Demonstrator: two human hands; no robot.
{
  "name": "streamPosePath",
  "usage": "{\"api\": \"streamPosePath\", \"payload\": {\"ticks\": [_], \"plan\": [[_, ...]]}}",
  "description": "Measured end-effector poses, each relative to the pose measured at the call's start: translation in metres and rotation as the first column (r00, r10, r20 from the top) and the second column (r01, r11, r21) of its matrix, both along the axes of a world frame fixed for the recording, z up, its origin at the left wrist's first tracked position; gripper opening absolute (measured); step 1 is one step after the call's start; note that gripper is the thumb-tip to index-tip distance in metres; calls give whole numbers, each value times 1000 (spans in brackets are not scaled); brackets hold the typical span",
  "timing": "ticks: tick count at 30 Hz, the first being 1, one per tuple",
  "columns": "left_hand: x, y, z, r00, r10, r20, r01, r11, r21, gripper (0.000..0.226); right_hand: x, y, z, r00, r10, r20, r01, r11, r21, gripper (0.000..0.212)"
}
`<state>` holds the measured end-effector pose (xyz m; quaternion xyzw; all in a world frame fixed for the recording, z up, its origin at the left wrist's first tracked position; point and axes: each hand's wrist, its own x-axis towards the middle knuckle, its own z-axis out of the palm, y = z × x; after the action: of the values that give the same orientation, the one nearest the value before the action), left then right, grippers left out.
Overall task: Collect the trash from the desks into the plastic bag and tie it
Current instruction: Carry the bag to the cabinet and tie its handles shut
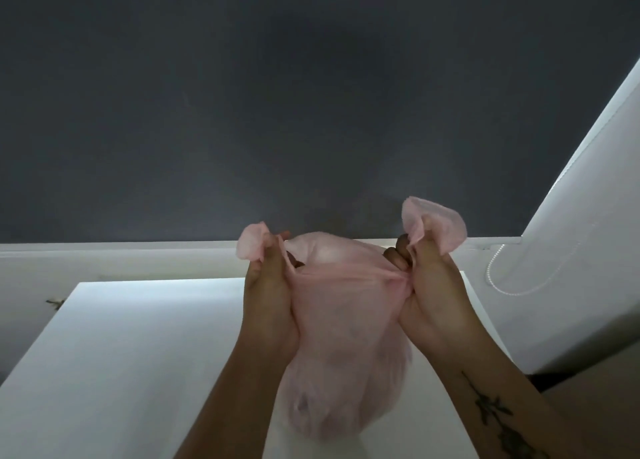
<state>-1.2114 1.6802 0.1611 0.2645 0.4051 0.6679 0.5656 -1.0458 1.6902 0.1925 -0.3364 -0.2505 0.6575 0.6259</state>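
Now the left hand [268,306] and the right hand [433,295] each grip closed one handle of the thin, translucent pink plastic bag [346,347] above the white table [121,354], pulling them apart, probably to tighten the knot.

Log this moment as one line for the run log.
stage: tying | left hand: grips left handle | right hand: grips right handle | bag: pink, full, on white desk | knot: not yet tied
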Motion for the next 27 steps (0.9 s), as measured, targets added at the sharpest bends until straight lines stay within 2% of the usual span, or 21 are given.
{"api": "streamPosePath", "payload": {"ticks": [3, 5, 8, 12, 15, 17, 19, 20, 25, 27], "plan": [[7, -1, 0, 995, -72, -63, 76, 995, 67, 29, -3, -4, -1, 994, 76, 72, -84, 991, 105, 33], [11, -2, -1, 984, -160, -81, 165, 984, 61, 26, -9, -6, -7, 986, 99, 135, -111, 991, 81, 24], [13, -4, -5, 984, -175, -35, 174, 985, -14, 30, -19, -9, -20, 978, 23, 209, -28, 999, 20, 25], [4, -4, -11, 990, -128, 54, 133, 986, -100, 38, -19, -12, -25, 999, 38, 10, -37, 997, -74, 37], [-4, -1, -10, 987, -106, 120, 120, 986, -116, 42, -16, -7, -25, 984, -32, -174, 8, 991, -132, 43], [-6, 0, -7, 984, -69, 161, 88, 990, -111, 41, -15, -5, -27, 965, -110, -237, 70, 983, -172, 33], [-9, 0, -8, 995, -25, 96, 36, 992, -119, 38, -16, -5, -30, 974, -149, -170, 116, 975, -190, 18], [-9, 0, -9, 1000, -13, 26, 16, 992, -125, 39, -17, -6, -33, 983, -147, -105, 126, 975, -185, 17], [-6, -5, -12, 980, -48, -193, 25, 992, -122, 43, -24, -8, -30, 966, -99, 238, 125, 987, -97, 31], [-6, -6, -12, 953, -41, -301, 24, 998, -59, 44, -25, -8, -30, 936, -50, 348, 83, 993, -80, 41]]}}
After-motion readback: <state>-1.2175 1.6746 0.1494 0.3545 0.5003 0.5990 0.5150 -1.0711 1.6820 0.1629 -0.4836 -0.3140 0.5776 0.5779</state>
